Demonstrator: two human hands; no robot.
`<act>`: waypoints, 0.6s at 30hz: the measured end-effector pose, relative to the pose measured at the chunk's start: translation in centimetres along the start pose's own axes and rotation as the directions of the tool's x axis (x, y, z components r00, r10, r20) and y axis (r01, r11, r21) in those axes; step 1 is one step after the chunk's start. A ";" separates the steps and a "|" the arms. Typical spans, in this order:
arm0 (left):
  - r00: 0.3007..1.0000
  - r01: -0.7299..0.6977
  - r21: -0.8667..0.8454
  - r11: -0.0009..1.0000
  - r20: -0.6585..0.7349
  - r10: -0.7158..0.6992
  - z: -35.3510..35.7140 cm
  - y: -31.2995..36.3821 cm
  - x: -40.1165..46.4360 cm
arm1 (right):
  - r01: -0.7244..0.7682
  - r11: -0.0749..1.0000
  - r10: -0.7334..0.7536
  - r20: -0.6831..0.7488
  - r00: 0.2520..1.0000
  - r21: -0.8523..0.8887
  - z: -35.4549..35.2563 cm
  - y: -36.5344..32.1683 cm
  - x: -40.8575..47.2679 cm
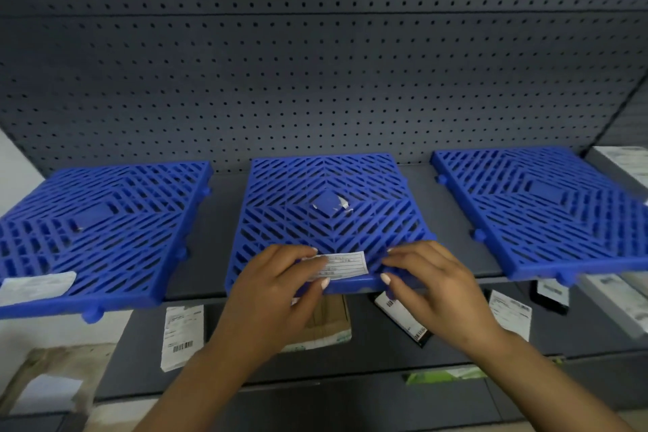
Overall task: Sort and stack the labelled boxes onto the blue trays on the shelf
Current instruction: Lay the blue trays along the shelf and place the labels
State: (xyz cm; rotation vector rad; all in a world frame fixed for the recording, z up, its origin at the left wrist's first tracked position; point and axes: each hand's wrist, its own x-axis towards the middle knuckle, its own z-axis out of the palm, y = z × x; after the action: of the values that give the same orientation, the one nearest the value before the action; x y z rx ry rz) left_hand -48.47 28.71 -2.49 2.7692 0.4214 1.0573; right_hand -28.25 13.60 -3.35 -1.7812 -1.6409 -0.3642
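Three blue slatted trays lie side by side on a grey shelf: the left tray [105, 221], the middle tray [326, 186] and the right tray [540, 207]. A white label [345, 265] lies on the middle tray's front edge. My left hand [277, 291] pinches the label's left end between forefinger and thumb. My right hand [424, 284] grips the tray's front edge just right of the label, fingers on top and thumb on the front face. Labelled boxes lie on the lower shelf: a white one [182, 337], a cardboard one [328, 324] and a black one [406, 323].
A grey pegboard [315, 63] backs the shelf. The left tray carries its own white label [38, 286]. More labelled boxes [510, 312] lie lower right, and a white box [624, 161] sits beside the right tray. A pale wall and floor show at the left.
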 end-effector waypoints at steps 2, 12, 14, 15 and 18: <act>1.000 -0.025 -0.027 0.999 0.010 0.025 0.0 0.7 0.7 | -0.009 0.999 0.008 -0.033 0.999 -0.040 -0.9 -0.3 -0.5; 0.968 -0.217 -0.165 0.962 0.094 0.235 2.2 7.1 5.2 | -0.130 0.968 0.101 -0.138 0.985 -0.216 -8.6 -0.3 -4.5; 0.957 -0.262 -0.183 0.947 0.076 0.280 3.1 9.3 6.3 | -0.162 0.955 0.124 -0.163 0.979 -0.247 -10.5 0.2 -5.7; 0.951 -0.287 -0.192 0.939 0.064 0.304 3.6 10.5 6.7 | -0.178 0.949 0.136 -0.173 0.976 -0.260 -11.5 0.6 -6.5; 0.935 -0.337 -0.219 0.916 0.040 0.354 5.4 14.4 7.9 | -0.206 0.934 0.155 -0.190 0.970 -0.292 -14.8 1.8 -9.0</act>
State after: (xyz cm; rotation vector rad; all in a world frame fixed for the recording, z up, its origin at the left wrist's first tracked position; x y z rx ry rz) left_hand -36.27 17.29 1.90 2.7386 -0.1919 0.9861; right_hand -24.47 -2.73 1.39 -2.0542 -1.3466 -0.6957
